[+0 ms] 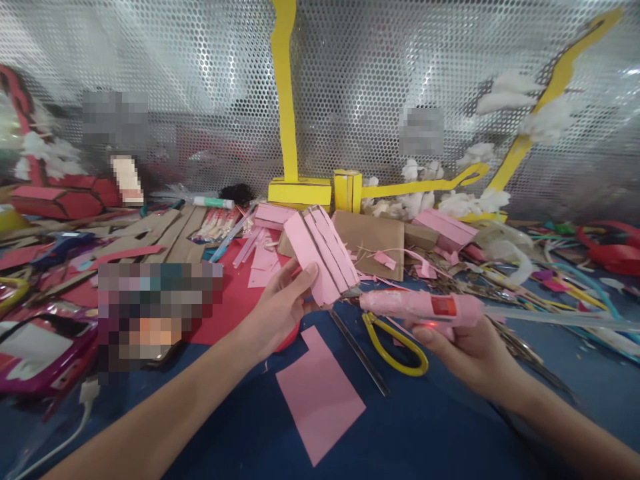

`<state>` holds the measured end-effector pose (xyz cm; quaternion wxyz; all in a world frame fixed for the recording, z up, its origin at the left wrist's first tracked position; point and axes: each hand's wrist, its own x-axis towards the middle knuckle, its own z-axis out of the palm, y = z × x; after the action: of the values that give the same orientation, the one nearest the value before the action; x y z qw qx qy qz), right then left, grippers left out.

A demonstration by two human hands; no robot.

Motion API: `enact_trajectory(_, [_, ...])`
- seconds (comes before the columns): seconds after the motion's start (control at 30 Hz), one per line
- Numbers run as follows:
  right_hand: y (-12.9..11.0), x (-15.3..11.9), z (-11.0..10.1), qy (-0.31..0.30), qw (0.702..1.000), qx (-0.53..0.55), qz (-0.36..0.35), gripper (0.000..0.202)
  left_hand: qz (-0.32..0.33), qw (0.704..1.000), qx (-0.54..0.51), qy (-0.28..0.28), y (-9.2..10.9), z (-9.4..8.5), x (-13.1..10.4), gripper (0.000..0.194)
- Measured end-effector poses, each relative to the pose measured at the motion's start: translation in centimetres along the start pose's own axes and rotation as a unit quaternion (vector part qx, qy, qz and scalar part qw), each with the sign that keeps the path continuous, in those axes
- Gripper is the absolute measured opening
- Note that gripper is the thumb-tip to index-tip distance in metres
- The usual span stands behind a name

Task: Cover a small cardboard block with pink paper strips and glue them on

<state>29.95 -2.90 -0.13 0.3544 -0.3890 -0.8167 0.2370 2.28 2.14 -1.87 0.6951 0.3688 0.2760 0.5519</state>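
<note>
My left hand [286, 297] is closed around the lower left side of a small pink paper-covered box [325, 257], its thumb lying on the pink face. Dark gaps run along the box between its pink strips. My right hand [465, 353] grips a pink-wrapped hot glue gun [415, 305] with a red light glowing on it. A clear glue stick [550, 319] sticks out of its back end. The gun's nozzle touches or nearly touches the lower right corner of the box. Below them lies a pink paper piece [323, 397], beside yellow-handled scissors [400, 350].
A dark metal strip [360, 353] lies left of the scissors. Behind stand yellow paper models [300, 192] before a perforated metal screen [225, 80]. Brown cardboard [380, 233], red paper [220, 313] and scraps crowd the blue table [225, 427]. A white cable [85, 407] runs at left.
</note>
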Motion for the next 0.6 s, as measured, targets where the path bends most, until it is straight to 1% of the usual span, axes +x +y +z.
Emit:
enact_trajectory(0.17, [-0.41,0.07,0.13,0.009,1.000,0.022,0.006,0.038,-0.012,1.000,-0.014,-0.006,0.19,0.17,-0.11,0.025])
enact_trajectory(0.37, [-0.20,-0.13,0.12,0.014,0.999,0.024,0.029,0.041,-0.027,0.999,-0.011,0.018,0.45,0.52,-0.23,0.033])
enact_trajectory(0.5, [-0.23,-0.21,0.18,0.032,0.999,0.024,0.008,0.039,-0.032,0.999,-0.001,0.033,0.58,0.67,-0.22,0.038])
enact_trajectory(0.6, [-0.49,-0.10,0.22,0.039,0.999,0.024,-0.013,0.036,-0.035,0.999,-0.002,0.028,0.57,0.53,-0.13,0.037])
